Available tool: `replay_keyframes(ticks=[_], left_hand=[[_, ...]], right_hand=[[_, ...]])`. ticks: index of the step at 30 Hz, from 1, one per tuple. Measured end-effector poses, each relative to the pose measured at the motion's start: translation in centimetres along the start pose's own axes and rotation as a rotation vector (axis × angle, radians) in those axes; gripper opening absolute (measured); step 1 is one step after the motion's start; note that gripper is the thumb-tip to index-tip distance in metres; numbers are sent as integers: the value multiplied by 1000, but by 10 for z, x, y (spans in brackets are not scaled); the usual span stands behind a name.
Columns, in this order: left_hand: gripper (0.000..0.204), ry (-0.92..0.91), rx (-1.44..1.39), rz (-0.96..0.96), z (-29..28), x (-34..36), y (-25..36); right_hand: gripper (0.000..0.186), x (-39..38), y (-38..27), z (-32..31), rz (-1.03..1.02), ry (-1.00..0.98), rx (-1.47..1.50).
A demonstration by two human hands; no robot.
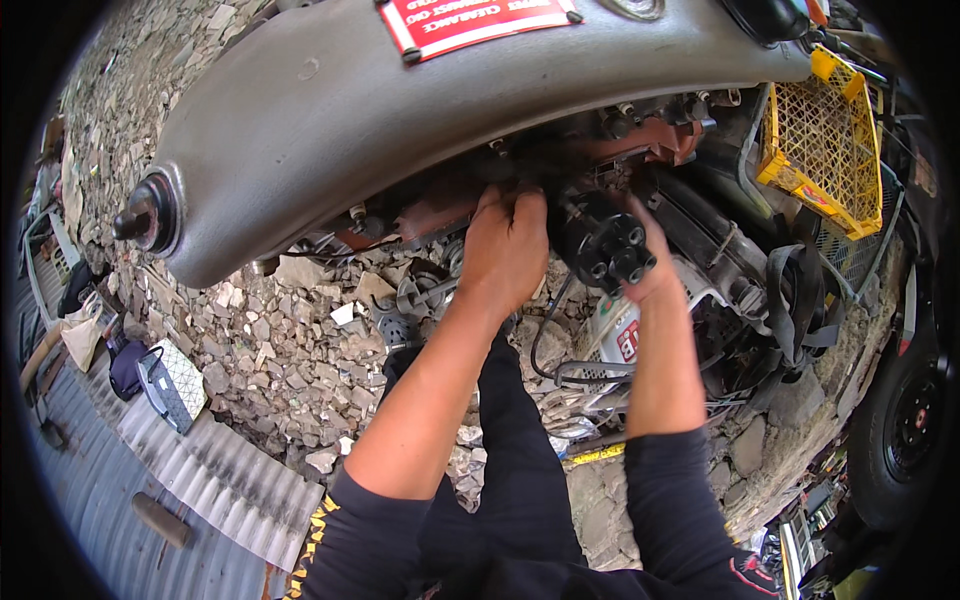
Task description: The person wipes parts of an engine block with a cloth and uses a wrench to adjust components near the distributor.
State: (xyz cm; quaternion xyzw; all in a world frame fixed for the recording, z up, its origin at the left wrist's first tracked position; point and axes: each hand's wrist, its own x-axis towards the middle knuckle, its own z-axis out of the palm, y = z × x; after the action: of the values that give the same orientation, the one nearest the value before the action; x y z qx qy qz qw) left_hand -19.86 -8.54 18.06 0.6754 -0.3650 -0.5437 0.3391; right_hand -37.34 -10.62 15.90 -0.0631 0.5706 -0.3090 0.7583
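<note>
A grey engine cover with a red label arches over a rusty orange engine part and a row of small plugs. My left hand is up beneath the cover, thumb and fingers curled together, their tips in shadow on something I cannot make out. My right hand is wrapped round a black cylindrical distributor-like part with several round towers on top. Black cables hang below it.
A yellow plastic crate and black straps are at the right, beside a car wheel. Broken rubble lies underfoot. Corrugated sheets, a hammer-like tool and bags are at the left.
</note>
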Motion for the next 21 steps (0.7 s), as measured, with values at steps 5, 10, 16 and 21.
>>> replay_keyframes(ticks=[5, 10, 16, 21], left_hand=[[43, 4, 228, 114, 3, 6, 0], [45, 25, -279, -167, 9, 1, 4], [52, 101, -252, -137, 14, -18, -21], [42, 65, -518, -408, 22, -17, -39]], right_hand=[[40, -15, 58, 7, -42, -64, 336], [38, -28, 76, 17, -1, -136, 491], [35, 5, 37, -6, -128, -1, 191], [42, 3, -46, 23, 110, -138, -250]])
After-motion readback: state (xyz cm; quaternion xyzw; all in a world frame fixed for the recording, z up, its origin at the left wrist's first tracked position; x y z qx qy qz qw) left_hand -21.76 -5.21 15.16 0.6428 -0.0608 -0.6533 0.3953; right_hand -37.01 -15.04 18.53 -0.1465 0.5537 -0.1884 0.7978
